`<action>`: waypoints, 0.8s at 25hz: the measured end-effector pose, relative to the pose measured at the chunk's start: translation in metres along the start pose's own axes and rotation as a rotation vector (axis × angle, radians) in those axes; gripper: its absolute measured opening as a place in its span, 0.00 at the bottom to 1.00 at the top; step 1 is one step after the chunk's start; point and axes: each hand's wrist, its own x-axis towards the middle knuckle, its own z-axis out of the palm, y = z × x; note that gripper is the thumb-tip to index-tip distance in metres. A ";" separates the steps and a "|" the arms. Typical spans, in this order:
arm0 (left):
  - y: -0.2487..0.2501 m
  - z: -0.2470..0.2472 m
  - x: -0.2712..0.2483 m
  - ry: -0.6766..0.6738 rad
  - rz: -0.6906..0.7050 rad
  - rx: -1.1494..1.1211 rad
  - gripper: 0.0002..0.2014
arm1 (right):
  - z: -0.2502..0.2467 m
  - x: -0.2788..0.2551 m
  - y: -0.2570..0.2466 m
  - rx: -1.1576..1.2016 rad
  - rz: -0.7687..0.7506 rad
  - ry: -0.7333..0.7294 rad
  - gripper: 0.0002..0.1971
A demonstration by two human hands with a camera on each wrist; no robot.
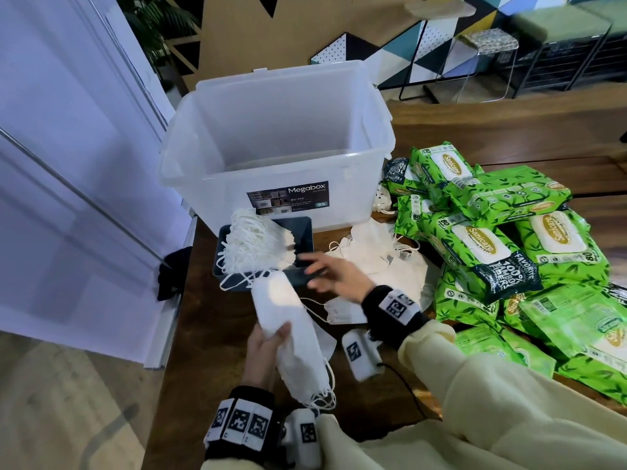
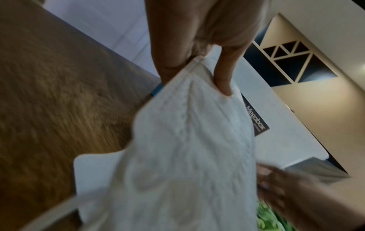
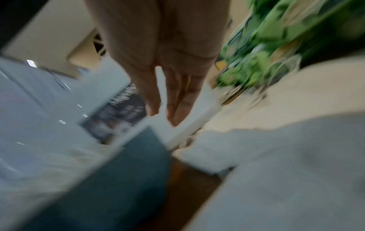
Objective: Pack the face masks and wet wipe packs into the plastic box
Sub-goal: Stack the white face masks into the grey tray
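My left hand (image 1: 268, 344) grips a stack of white face masks (image 1: 291, 334) above the table's near side; the left wrist view shows thumb and fingers (image 2: 223, 81) pinching the stack (image 2: 187, 148). My right hand (image 1: 327, 274) hovers with fingers spread and holding nothing, just right of a dark blue tray (image 1: 303, 232) that holds more masks (image 1: 254, 245). The right wrist view is blurred and shows straight fingers (image 3: 177, 101). Loose masks (image 1: 380, 262) lie on the table. The clear Megabox plastic box (image 1: 281, 184) stands behind the tray. Green wet wipe packs (image 1: 481, 242) are heaped at the right.
The wooden table (image 1: 210, 351) ends at the left near a white door (image 1: 68, 164). A dark cloth (image 1: 173, 273) hangs at the table's left edge. Stools and shelves stand in the far background.
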 end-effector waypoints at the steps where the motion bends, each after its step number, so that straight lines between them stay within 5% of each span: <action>1: 0.002 -0.004 0.002 0.036 -0.018 -0.043 0.18 | -0.018 0.008 0.018 0.004 0.074 0.145 0.23; 3: 0.004 -0.012 0.004 0.113 -0.028 -0.071 0.19 | -0.052 0.025 0.058 -0.335 0.337 0.340 0.22; 6: 0.003 -0.024 0.004 0.191 -0.040 -0.098 0.19 | -0.067 0.043 0.093 -0.656 0.616 0.183 0.36; 8: 0.004 -0.027 0.002 0.200 -0.053 -0.095 0.18 | -0.065 0.049 0.100 -0.661 0.557 0.188 0.33; 11: 0.005 -0.030 0.000 0.194 -0.064 -0.074 0.17 | -0.070 0.044 0.096 -0.378 0.391 0.380 0.13; 16: 0.008 -0.029 0.000 0.137 -0.042 -0.064 0.18 | -0.093 0.016 0.049 0.192 0.056 0.531 0.18; 20: 0.015 -0.015 -0.002 0.056 -0.022 -0.060 0.16 | -0.094 -0.005 0.009 0.518 -0.047 0.627 0.13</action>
